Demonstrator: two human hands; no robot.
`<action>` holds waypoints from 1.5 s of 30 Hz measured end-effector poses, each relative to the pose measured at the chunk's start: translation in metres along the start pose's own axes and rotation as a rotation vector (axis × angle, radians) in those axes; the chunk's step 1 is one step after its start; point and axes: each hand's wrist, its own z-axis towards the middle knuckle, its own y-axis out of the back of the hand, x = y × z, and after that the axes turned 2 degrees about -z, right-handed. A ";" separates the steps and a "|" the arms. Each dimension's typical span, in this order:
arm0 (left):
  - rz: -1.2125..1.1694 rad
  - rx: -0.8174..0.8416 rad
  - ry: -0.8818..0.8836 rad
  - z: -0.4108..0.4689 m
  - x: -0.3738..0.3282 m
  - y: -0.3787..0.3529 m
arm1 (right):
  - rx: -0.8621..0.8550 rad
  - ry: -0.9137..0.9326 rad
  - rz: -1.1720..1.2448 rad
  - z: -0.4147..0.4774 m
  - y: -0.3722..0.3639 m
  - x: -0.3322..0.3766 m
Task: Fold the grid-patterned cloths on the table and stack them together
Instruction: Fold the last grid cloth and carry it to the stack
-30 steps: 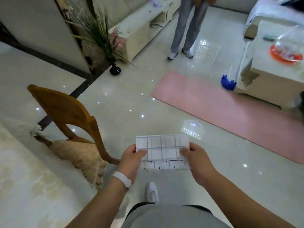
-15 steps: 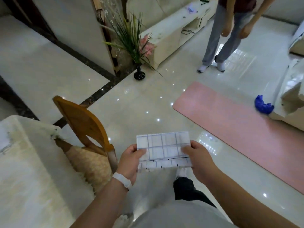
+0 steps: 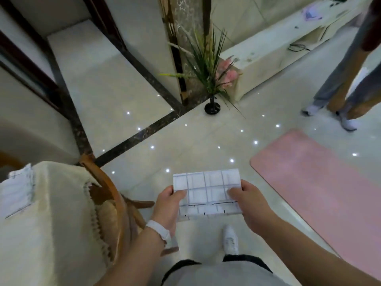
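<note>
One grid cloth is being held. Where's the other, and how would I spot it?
Start at the cream-covered table at the lower left, beside the curved wooden chair. On it, at the picture's left edge, lies a white cloth with thin grey grid lines. Unlike the folded white grid cloth gripped by the left hand and right hand, it rests untouched on the tabletop.

Lower centre: folded cloth point(image 3: 207, 193) above the floor, left hand point(image 3: 168, 205) gripping its left edge, right hand point(image 3: 250, 205) its right edge. Lower left: table point(image 3: 51, 234), second cloth point(image 3: 17, 193) lying at its left edge. Chair point(image 3: 115, 203) between table and left hand. Vase point(image 3: 212, 107) on floor, upper centre. Mat point(image 3: 319, 182) at right; standing person point(image 3: 340, 89) upper right, beyond the mat.
</note>
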 end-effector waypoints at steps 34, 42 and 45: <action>-0.416 -0.404 -0.097 0.268 -0.251 0.129 | 0.423 0.039 -0.279 0.302 -0.297 0.251; -0.599 -0.525 -0.117 0.277 -0.275 0.206 | 0.592 0.034 -0.393 0.319 -0.397 0.279; -0.672 -0.621 -0.114 0.290 -0.279 0.234 | 0.656 0.028 -0.427 0.328 -0.433 0.286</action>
